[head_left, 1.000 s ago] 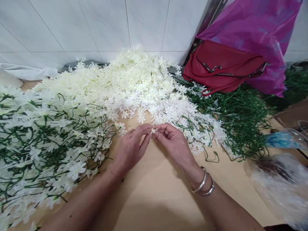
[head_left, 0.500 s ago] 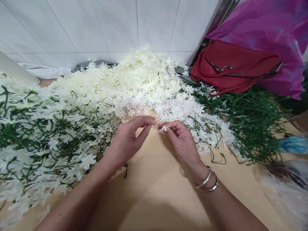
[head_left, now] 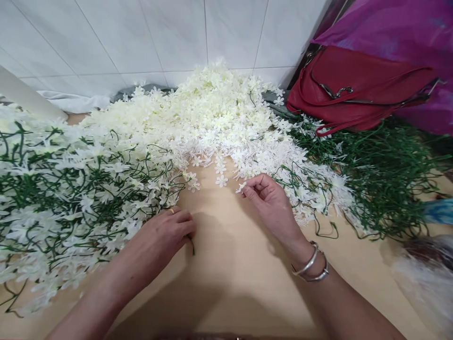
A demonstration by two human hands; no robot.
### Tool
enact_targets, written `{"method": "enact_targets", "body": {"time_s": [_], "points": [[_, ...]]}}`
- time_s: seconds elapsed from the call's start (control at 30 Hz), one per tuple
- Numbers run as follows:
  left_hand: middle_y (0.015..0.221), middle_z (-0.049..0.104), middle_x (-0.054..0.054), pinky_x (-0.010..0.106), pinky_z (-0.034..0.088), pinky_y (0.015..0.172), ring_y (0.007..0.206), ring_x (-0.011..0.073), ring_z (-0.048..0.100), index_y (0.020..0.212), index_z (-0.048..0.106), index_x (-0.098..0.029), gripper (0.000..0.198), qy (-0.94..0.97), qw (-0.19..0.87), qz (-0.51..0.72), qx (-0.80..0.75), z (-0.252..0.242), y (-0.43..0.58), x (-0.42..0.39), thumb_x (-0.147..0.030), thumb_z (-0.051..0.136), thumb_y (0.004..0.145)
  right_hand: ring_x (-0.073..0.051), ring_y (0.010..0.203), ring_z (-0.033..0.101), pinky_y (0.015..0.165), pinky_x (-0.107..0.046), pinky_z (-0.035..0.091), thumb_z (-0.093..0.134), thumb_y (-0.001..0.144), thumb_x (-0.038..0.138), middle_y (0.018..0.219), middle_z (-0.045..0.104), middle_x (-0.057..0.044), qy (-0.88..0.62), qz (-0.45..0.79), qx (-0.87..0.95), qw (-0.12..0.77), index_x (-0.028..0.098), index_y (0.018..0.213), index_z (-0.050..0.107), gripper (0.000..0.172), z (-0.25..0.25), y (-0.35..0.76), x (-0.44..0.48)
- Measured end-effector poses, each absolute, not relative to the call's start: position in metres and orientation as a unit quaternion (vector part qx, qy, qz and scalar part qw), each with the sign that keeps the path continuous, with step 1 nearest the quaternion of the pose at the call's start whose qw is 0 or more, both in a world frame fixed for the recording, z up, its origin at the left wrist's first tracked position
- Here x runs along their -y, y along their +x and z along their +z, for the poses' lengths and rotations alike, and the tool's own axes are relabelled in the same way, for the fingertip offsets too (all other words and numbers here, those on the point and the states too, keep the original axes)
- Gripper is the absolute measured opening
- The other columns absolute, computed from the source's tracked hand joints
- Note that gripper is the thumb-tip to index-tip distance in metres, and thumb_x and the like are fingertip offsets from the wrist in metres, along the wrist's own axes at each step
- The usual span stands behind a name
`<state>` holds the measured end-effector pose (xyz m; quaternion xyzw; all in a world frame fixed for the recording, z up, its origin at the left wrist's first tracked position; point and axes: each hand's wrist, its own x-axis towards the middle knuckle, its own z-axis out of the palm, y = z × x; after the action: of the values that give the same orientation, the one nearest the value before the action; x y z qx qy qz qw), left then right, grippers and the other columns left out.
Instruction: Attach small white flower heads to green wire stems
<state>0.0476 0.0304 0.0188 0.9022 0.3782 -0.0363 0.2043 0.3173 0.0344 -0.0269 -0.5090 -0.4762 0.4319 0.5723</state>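
My right hand [head_left: 271, 205] pinches a small white artificial flower [head_left: 241, 187] between thumb and fingertips, just above the table. My left hand [head_left: 170, 233] is low at the inner edge of the pile of white flowers on green stems [head_left: 88, 203], its fingers curled down. A green stem end [head_left: 192, 245] pokes out beside those fingers. The fingertips are hidden, so what they grip cannot be made out. Between and beyond the hands, a few loose white blossoms [head_left: 221, 180] lie flat on the tan tabletop [head_left: 226, 250].
A heap of cream-white blossoms [head_left: 212, 104] rises against the tiled wall [head_left: 173, 38]. To the right are bare green stems [head_left: 392, 179], a red handbag [head_left: 368, 89] and a purple plastic bag [head_left: 392, 28]. Clear plastic wrapping [head_left: 421, 278] lies at the near right.
My left hand has left the right hand's side and moved down and left to the stemmed flowers, its fingers curling. My right hand still pinches the white flower. The view has shifted slightly.
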Motion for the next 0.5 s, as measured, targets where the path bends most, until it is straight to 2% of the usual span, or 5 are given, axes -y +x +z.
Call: {"method": "enact_targets", "body": {"time_s": [0.13, 0.27, 0.37, 0.5], "points": [[0.085, 0.071, 0.002, 0.036, 0.045, 0.083, 0.083, 0.0212, 0.064, 0.083, 0.067, -0.020, 0.020, 0.897, 0.227, 0.019, -0.379, 0.018, 0.062, -0.041, -0.015, 0.059, 0.101, -0.016, 0.072, 0.063, 0.072, -0.030, 0.052, 0.073, 0.087, 0.026, 0.075, 0.068, 0.001, -0.515, 0.434, 0.474, 0.567, 0.023, 0.084, 0.065, 0.009, -0.025, 0.316, -0.034], [0.087, 0.074, 0.001, 0.030, 0.049, 0.076, 0.079, 0.0173, 0.069, 0.097, 0.070, -0.021, 0.009, 0.792, 0.384, 0.217, -0.423, 0.023, 0.085, -0.053, -0.028, 0.066, 0.100, -0.016, 0.072, 0.064, 0.074, -0.030, 0.052, 0.072, 0.088, 0.025, 0.075, 0.068, 0.001, -0.527, 0.420, 0.458, 0.580, 0.023, 0.084, 0.065, 0.009, -0.024, 0.319, -0.035], [0.087, 0.076, 0.002, 0.029, 0.056, 0.078, 0.082, 0.0175, 0.074, 0.099, 0.071, -0.019, 0.023, 0.616, 0.537, 0.376, -0.437, 0.024, 0.101, -0.061, -0.039, 0.078, 0.090, -0.016, 0.071, 0.063, 0.075, -0.031, 0.052, 0.074, 0.088, 0.027, 0.075, 0.068, 0.001, -0.529, 0.421, 0.442, 0.590, 0.023, 0.085, 0.064, 0.010, -0.026, 0.322, -0.037], [0.084, 0.077, 0.003, 0.027, 0.059, 0.075, 0.074, 0.0150, 0.074, 0.095, 0.074, -0.017, 0.039, 0.491, 0.626, 0.416, -0.441, 0.015, 0.116, -0.066, -0.045, 0.092, 0.075, -0.016, 0.072, 0.064, 0.076, -0.032, 0.053, 0.075, 0.087, 0.030, 0.075, 0.068, 0.001, -0.528, 0.418, 0.436, 0.597, 0.024, 0.085, 0.064, 0.013, -0.028, 0.323, -0.038]]}}
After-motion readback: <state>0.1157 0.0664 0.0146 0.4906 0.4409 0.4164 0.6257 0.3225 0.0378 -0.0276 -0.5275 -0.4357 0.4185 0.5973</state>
